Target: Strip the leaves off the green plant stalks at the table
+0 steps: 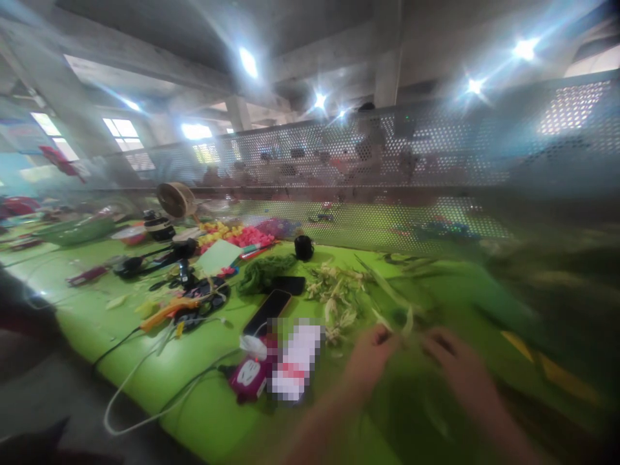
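Note:
Pale green, leaf-like pieces (404, 320) rise between my two hands, blurred by motion. The fingers of my left hand (371, 355) are curled in a pinch at the lower left end of one such piece. A short gap to the right, my right hand (453, 358) has its fingers drawn together; blur hides what is in them. Just beyond my left hand lies a loose heap of pale, petal-like pieces (336, 297). A longer pale green strip (387, 284) slants over the green table (203, 420) behind my hands.
Left of my hands are a dark phone (268, 311), a magenta device (249, 380) with cables and an orange-handled tool (167, 312). Farther back are a black cup (303, 247), pink and yellow pieces (256, 237) and a fan (175, 199). A perforated metal screen (300, 168) runs behind.

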Demonstrator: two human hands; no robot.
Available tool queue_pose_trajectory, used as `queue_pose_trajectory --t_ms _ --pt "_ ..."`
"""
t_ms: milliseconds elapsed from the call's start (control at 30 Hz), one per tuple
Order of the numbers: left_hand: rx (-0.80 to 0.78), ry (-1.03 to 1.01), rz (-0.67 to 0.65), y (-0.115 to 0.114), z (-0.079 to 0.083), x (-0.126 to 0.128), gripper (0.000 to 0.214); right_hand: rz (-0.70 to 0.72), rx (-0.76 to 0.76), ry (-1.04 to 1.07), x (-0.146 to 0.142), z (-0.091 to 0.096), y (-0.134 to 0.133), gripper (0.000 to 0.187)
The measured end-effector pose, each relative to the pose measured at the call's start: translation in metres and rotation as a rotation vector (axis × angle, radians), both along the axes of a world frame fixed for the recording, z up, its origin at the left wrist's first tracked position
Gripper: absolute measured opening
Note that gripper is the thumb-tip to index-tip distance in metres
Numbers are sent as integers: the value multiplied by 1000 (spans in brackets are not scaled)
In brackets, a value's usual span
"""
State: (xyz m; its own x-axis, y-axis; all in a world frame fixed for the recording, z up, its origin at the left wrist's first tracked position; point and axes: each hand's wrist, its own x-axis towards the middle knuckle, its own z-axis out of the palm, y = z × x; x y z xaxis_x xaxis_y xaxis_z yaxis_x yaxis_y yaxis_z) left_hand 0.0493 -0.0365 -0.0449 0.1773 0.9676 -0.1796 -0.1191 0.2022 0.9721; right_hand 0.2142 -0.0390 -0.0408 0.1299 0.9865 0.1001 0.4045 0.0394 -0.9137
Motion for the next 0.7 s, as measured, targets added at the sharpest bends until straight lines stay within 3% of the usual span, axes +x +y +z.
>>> queue_pose_trajectory --t_ms 200,433,600,700 --pt "20 -50 -25 -1 5 0 20 -50 -36 119 -1 9 -1 25" --pt "169 29 -149 2 -9 3 27 20 -206 198 -13 33 -6 28" --pt "139 134 -112 1 -5 2 38 -69 -137 179 -9 32 -6 24" --pt "155 160 -173 -1 0 1 37 -98 -138 161 -7 28 -6 25"
